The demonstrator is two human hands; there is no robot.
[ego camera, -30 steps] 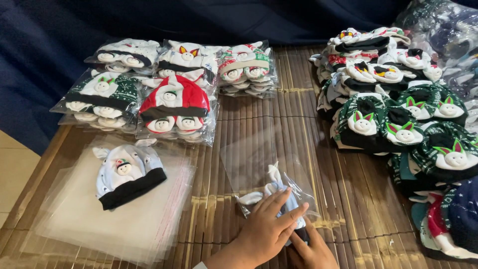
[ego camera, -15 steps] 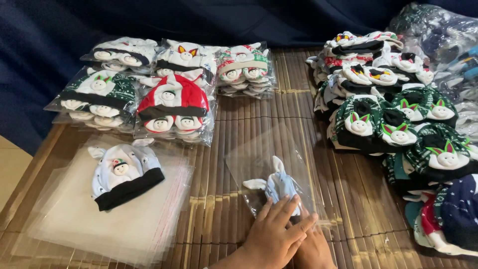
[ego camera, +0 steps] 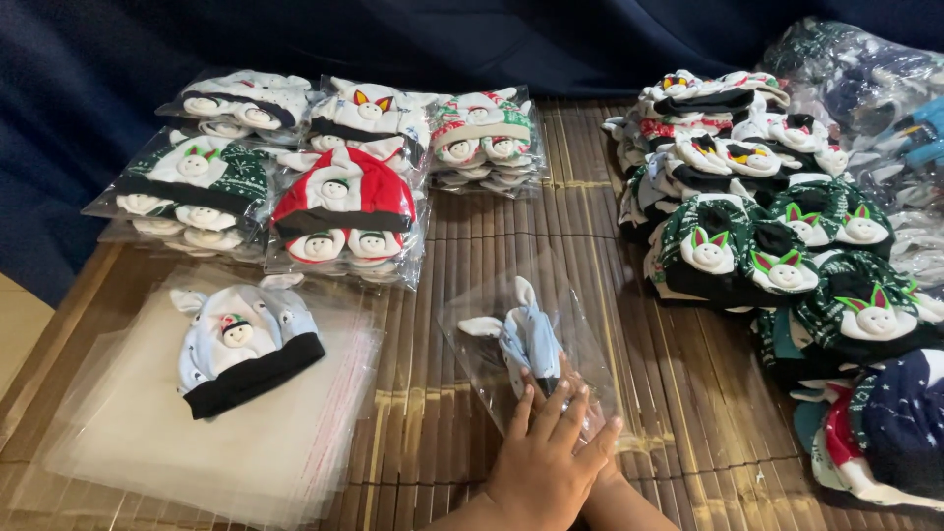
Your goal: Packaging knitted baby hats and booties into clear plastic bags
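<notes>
Item: blue hat [ego camera: 529,339], now sliding deeper into clear bag [ego camera: 570,315]; left hand [ego camera: 546,462] pressing flat, fingers spread, over the mostly hidden right hand [ego camera: 612,492], whose grip I cannot tell.

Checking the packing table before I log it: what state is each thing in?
Light blue cap: folded, inside the clear bag.
Left hand: flat on that bag, over the right hand.
Cap with black band: unbagged, on empty bags.
Bagged caps: stacked.
Loose caps: piled, unbagged.

Left hand [ego camera: 547,462] lies flat, palm down, fingers [ego camera: 565,418] spread and pointing away from the body. Right hand [ego camera: 602,472] mostly hidden beneath it; only wrist and forearm show.
</notes>
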